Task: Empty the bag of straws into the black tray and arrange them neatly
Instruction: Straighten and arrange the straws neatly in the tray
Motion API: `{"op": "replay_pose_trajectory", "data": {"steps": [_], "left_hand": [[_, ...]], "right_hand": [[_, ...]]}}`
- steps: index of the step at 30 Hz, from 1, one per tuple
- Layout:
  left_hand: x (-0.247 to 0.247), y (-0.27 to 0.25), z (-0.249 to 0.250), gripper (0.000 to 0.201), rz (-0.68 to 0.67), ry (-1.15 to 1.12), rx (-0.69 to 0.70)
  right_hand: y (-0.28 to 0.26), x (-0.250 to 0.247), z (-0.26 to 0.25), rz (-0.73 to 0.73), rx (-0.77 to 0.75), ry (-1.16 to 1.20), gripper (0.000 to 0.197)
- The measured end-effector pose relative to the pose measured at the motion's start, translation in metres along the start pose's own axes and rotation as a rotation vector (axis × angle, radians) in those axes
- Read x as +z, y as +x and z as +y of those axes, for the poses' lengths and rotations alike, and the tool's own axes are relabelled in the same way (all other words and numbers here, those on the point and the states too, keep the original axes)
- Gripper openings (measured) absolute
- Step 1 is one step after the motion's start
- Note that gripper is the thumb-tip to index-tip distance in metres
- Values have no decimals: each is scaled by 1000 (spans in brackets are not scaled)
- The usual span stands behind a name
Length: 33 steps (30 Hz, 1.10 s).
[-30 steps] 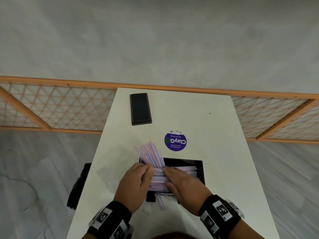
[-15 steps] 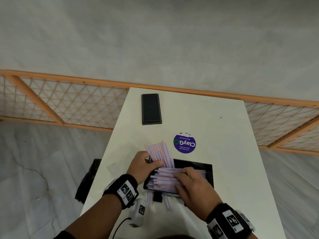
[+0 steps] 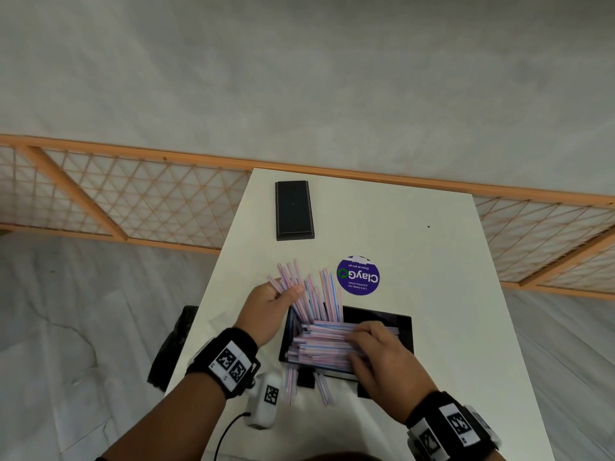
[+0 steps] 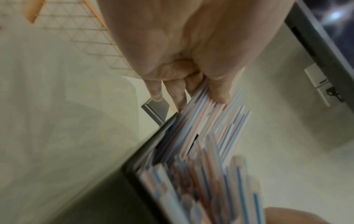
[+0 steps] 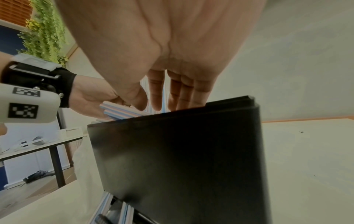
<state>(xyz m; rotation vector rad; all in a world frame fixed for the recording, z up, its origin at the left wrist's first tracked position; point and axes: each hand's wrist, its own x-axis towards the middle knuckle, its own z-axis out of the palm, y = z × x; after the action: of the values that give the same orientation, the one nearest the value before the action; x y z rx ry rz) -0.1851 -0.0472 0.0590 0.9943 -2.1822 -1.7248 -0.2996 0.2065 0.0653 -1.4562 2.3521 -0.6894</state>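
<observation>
A person is standing at the near edge of a white rectangular table (image 3: 399, 234) and working with both hands at a black rectangular plastic tray (image 3: 404, 324) that is sitting near the table's near edge, roughly midway between its left and right edges. The left hand (image 3: 269, 307) is gripping a fanned bundle of thin pink, blue and white striped straws (image 3: 309, 294), thumb on one side and fingers curled round the other; the bundle is leaning up out of the tray's left end and slanting toward the table's far edge. In the left wrist view the fingers (image 4: 180, 97) are pinching the straws just above the tray's dark rim (image 4: 145, 151), though that view is blurred. The right hand (image 3: 382, 354) is lying over a flat pile of straws (image 3: 319, 344) resting lengthwise inside the tray, its fingers fairly straight and pressing down on them rather than curling round any. A few loose straws (image 3: 322, 387) are lying on the table beside the tray's near side. A round purple sticker (image 3: 358, 276) is lying just beyond the tray, and a flat black rectangular lid-like piece (image 3: 294, 209) is sitting near the far left corner. Black wristbands with white coded markers are showing on both wrists
</observation>
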Motion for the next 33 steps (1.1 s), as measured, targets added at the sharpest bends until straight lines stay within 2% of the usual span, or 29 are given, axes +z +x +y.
{"op": "replay_pose_trajectory", "data": {"steps": [2,3,8,13,16,19,23,26,29,33], "left_hand": [[-5,-4,14,28,0,-76,32],[-7,-6,22,26,-13,-131,35],[-17,-11,43,27,57,-302,5],[-35,-25,75,25,128,-376,93],[-38,-39,95,25,120,-370,169],[-26,-53,108,26,67,-404,177],[11,-64,111,26,-16,-519,81],[35,-63,99,25,-53,-673,-49],[44,-60,84,25,-76,-703,-164],[32,-56,61,37,97,-625,-234]], "right_hand": [[1,-3,0,8,-3,12,31],[1,-5,0,15,-3,17,30],[4,-15,-3,37,8,31,34],[9,-34,-16,69,-20,38,36],[13,-46,-28,100,-47,50,37],[17,-54,-40,123,-67,68,50],[27,-53,-47,65,-80,96,62],[36,-40,-37,2,-56,47,40],[45,-28,-18,-99,31,-78,13],[46,-18,8,-242,78,-161,20]]}}
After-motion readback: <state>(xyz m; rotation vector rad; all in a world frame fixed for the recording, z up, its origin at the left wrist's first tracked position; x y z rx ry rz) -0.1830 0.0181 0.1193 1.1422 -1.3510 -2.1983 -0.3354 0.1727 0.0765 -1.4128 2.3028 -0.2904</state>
